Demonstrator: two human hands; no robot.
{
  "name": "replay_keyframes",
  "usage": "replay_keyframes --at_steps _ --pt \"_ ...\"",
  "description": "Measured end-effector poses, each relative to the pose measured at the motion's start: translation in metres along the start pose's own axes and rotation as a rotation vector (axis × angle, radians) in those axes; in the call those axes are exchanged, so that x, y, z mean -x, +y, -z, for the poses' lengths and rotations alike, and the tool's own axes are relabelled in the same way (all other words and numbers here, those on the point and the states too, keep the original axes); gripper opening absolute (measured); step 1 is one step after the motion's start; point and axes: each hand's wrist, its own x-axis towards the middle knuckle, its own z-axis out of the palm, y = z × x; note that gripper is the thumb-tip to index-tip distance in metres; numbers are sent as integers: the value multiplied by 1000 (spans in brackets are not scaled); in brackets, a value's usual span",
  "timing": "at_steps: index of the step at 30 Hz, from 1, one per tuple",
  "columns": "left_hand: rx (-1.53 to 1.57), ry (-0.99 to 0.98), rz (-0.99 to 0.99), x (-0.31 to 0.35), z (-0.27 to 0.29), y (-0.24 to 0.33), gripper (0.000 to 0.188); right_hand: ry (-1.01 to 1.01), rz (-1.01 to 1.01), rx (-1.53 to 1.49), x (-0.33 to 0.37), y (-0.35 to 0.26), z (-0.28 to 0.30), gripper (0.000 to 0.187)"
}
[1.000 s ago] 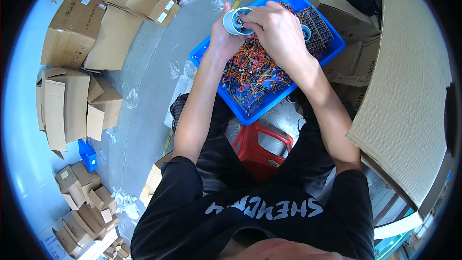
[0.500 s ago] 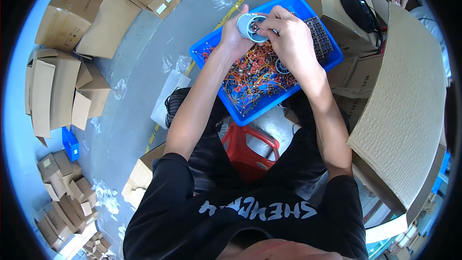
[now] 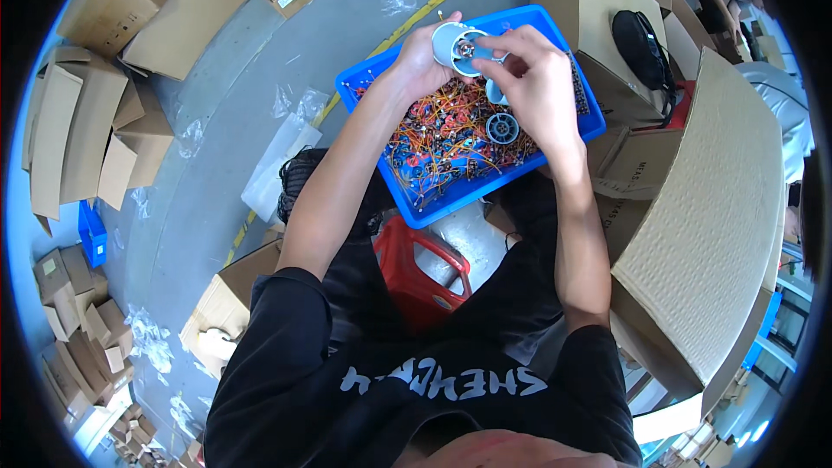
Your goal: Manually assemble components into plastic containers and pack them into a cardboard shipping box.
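My left hand [image 3: 419,62] is closed around a pale grey-blue plastic cylinder [image 3: 447,45], its open mouth turned toward my right hand. Inside the mouth a small metallic part shows, and a thin wire end sticks up behind the cylinder. My right hand [image 3: 539,78] has thumb and fingers pinched together at the rim; a bit of pale blue shows there, too small to name. Both hands are above a blue plastic tray [image 3: 451,209] filled with small parts on orange and red wires [image 3: 442,134]. A round spoked grey wheel-like part [image 3: 502,128] lies on the heap below my right hand.
A red plastic stool [image 3: 407,273] stands between my legs. Large cardboard boxes [image 3: 693,234] crowd my right side, with a black case [image 3: 643,50] on one. More boxes [image 3: 95,134] line the left, with plastic wrap [image 3: 149,338] on the floor. Another person's arm [image 3: 724,0] shows at top right.
My right fingers have drawn back a little from the cylinder's mouth, so the metallic part inside shows more. The left hand keeps its hold. The whole view has shifted slightly.
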Motion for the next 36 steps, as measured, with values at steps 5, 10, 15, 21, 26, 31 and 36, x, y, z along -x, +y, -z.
replay_keyframes --at_steps 5,10,15,21,26,31,36 --pt "-46 48 -20 1 -18 0 43 127 -73 -231 0 14 -3 27" --pt "-69 102 -61 13 -42 5 47 17 -61 -379 0 25 -12 41" --pt "-182 89 -69 14 -24 4 55 -127 -46 -333 3 21 -11 48" --pt "-847 237 -588 7 -29 -5 50 37 -83 -241 -4 36 -18 45" --pt "-1072 177 -789 2 -27 -11 44 102 -49 -66 -7 37 -22 40" --pt "-1105 258 -648 10 -32 -6 47 94 -55 -10 -10 35 -25 39" --pt "-855 160 -518 11 -25 4 34 -52 -28 -325 -10 60 -8 44"
